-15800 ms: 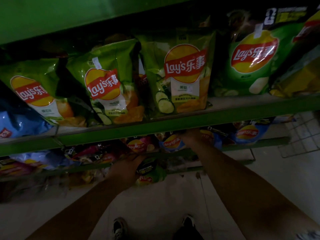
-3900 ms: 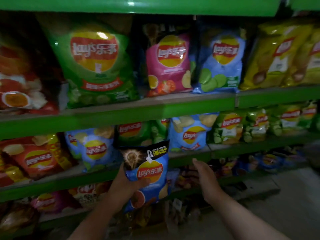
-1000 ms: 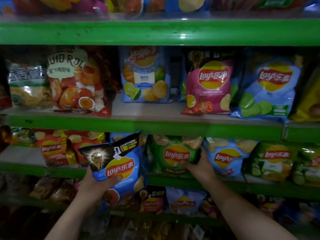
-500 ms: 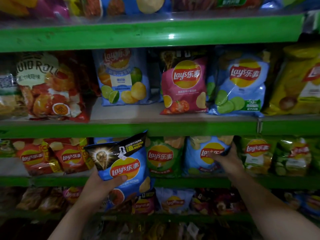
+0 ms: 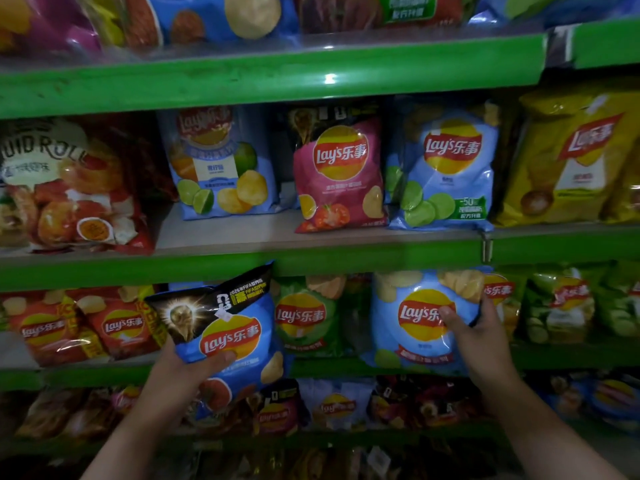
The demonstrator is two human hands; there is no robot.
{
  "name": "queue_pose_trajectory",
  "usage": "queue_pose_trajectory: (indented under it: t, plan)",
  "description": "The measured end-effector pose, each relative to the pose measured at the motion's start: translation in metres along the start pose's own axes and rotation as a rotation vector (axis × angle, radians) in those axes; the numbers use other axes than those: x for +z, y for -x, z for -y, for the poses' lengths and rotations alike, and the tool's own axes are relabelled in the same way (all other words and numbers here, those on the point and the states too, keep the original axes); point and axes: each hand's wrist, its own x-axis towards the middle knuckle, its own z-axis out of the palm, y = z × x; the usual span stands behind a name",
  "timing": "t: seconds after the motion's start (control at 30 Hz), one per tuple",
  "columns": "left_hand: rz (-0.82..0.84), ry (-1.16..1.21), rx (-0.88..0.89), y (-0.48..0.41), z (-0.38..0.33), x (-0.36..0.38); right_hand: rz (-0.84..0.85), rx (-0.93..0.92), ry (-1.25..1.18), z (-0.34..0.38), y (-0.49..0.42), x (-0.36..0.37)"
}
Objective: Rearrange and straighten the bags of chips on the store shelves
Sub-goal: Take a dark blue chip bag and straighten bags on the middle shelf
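Green shelf edges (image 5: 270, 81) sit closer than half a second ago; the view has pushed in toward the middle rows. Right hand (image 5: 474, 336), earlier at the far edge of the light-blue bag (image 5: 420, 317), now lies over that bag's right side, thumb on the logo, fingers curled round the bag's right edge. The bag stands upright on the second shelf, between a green bag (image 5: 304, 317) and a lime-green bag (image 5: 502, 299).

Left hand (image 5: 188, 370) unchanged: closed on the lower left of the blue-and-black bag (image 5: 228, 334), thumb across the front. That bag is off the shelf, tilted, top corner overlapping the shelf edge above.

Red bags (image 5: 83, 327) to the left. Row above: a pale-blue lime bag (image 5: 221, 168) set back, then a pink bag (image 5: 341, 171), a blue bag (image 5: 446, 171) and a yellow bag (image 5: 568, 157) near the front lip.
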Motion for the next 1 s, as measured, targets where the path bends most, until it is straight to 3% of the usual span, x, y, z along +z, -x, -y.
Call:
queue_pose_trajectory:
  t: [0.27, 0.4, 0.53, 0.63, 0.8, 0.9, 1.0]
  plan:
    - [0.044, -0.018, -0.035, -0.008, -0.003, -0.003, 0.286, 0.135, 0.025, 0.016, 0.059, -0.015]
    - [0.03, -0.066, -0.038, -0.008, -0.01, -0.018, 0.379, 0.022, -0.025, 0.066, 0.071, 0.021]
    - [-0.044, -0.005, -0.068, -0.006, -0.027, -0.045, 0.333, -0.203, -0.047, 0.124, 0.065, 0.07]
    - [-0.163, -0.03, -0.033, 0.0, -0.039, -0.068, 0.348, -0.272, -0.122, 0.162, 0.053, 0.122]
    - [-0.219, 0.092, -0.006, 0.011, -0.043, -0.107, 0.4, -0.294, -0.176, 0.208, 0.039, 0.209]
    - [-0.22, 0.254, 0.03, 0.022, -0.048, -0.125, 0.335, -0.3, -0.104, 0.233, 0.022, 0.247]
    - [-0.217, 0.272, 0.071, 0.025, -0.052, -0.138, 0.254, -0.334, -0.134, 0.254, 0.004, 0.271]
